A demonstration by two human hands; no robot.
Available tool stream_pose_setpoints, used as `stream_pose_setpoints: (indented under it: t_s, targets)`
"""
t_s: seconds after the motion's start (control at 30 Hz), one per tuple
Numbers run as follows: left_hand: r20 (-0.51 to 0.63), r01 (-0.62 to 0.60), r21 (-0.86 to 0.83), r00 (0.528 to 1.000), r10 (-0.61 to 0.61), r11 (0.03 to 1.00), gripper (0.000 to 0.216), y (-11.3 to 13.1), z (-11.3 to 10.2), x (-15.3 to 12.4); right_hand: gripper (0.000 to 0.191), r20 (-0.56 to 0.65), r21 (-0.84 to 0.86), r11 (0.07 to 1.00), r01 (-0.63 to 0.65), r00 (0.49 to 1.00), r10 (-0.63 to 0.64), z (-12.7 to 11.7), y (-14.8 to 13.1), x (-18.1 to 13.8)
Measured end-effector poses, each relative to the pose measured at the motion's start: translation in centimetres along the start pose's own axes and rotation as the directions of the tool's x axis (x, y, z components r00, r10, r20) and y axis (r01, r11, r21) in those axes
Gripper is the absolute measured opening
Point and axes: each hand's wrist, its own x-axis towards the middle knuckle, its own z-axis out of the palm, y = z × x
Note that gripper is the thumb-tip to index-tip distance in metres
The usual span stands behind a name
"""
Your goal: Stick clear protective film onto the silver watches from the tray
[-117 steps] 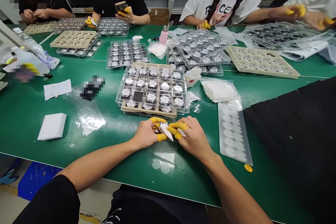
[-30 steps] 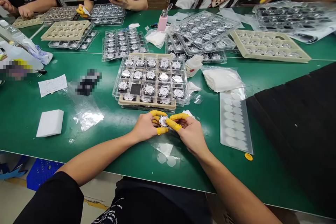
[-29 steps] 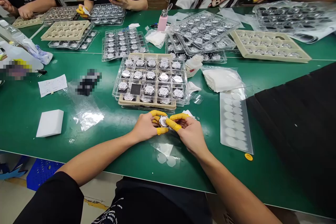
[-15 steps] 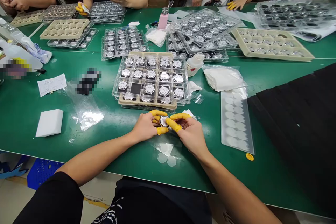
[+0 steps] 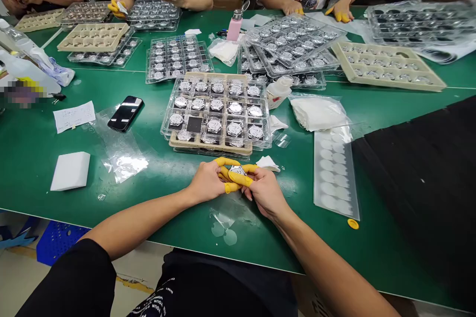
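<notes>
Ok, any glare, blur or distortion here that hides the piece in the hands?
Head view: even light; glare on the clear film and phone; wide-angle bending at the edges; the round piece is sharp, partly covered by left hand and right hand.

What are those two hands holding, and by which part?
A small silver disc, pinched by its edge between the yellow-capped fingertips of the left hand and right hand.

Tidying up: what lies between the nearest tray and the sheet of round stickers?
Head view: a folded white wipe and a small clear plastic piece, between tray and sticker sheet.
</notes>
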Motion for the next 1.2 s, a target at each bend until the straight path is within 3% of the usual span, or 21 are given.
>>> stream_pose_setpoints:
  t_s: [0.13, 0.4, 0.57, 0.67, 0.73, 0.83, 0.87, 0.97, 1.03, 1.1, 1.2]
  targets:
    - [0.019, -0.041, 0.016, 0.999, 0.041, 0.999, 0.057, 0.1, 0.0, 0.0, 0.041, -0.033, 0.026, 0.999, 0.027, 0.999, -0.026, -0.2, 0.3, 0.1]
    - [0.041, 0.005, -0.033, 0.999, -0.004, 0.999, 0.061, 0.1, -0.2, 0.3, 0.053, 0.088, 0.079, 0.996, -0.034, 0.996, 0.027, -1.5, -0.2, 0.6]
    - [0.045, -0.030, -0.024, 0.999, 0.031, 0.999, 0.069, -0.4, -0.2, 0.4, 0.053, -0.023, -0.015, 0.982, 0.190, 0.981, -0.190, -1.9, -0.5, -0.1]
    - [0.058, -0.055, -0.066, 0.997, 0.059, 0.996, 0.063, -0.6, 0.0, 0.4, 0.040, -0.158, -0.111, 0.917, 0.383, 0.904, -0.396, -1.5, -2.7, 0.8]
    - [0.088, -0.133, -0.028, 0.987, 0.135, 0.991, 0.044, -0.8, 0.0, 0.3, 0.035, -0.146, -0.218, 0.854, 0.472, 0.850, -0.507, -0.2, -5.0, 2.7]
    - [0.129, -0.315, 0.155, 0.946, 0.297, 0.936, 0.024, -0.9, -0.1, 0.3, 0.028, 0.026, -0.397, 0.717, 0.573, 0.788, -0.615, 3.4, -8.3, 6.8]
    - [0.144, -0.364, 0.219, 0.930, 0.339, 0.905, 0.022, -1.0, -0.2, 0.3, 0.027, 0.108, -0.465, 0.676, 0.572, 0.794, -0.598, 4.7, -9.1, 8.1]
    - [0.198, -0.428, 0.332, 0.903, 0.382, 0.840, 0.022, -1.0, -0.5, 0.4, 0.024, 0.339, -0.721, 0.393, 0.570, 0.785, -0.519, 7.7, -10.0, 10.2]
    - [0.233, -0.430, 0.345, 0.900, 0.368, 0.834, 0.023, -1.0, -0.5, 0.4, 0.027, 0.400, -0.808, 0.167, 0.565, 0.733, -0.550, 9.0, -9.9, 10.2]
    - [0.258, -0.418, 0.328, 0.902, 0.346, 0.847, 0.024, -1.0, -0.4, 0.3, 0.032, 0.403, -0.844, 0.057, 0.533, 0.700, -0.590, 10.3, -9.7, 9.6]
    - [0.257, -0.385, 0.312, 0.914, 0.313, 0.869, 0.020, -1.0, -0.4, 0.4, 0.036, 0.401, -0.882, 0.015, 0.471, 0.768, -0.499, 12.5, -9.3, 8.8]
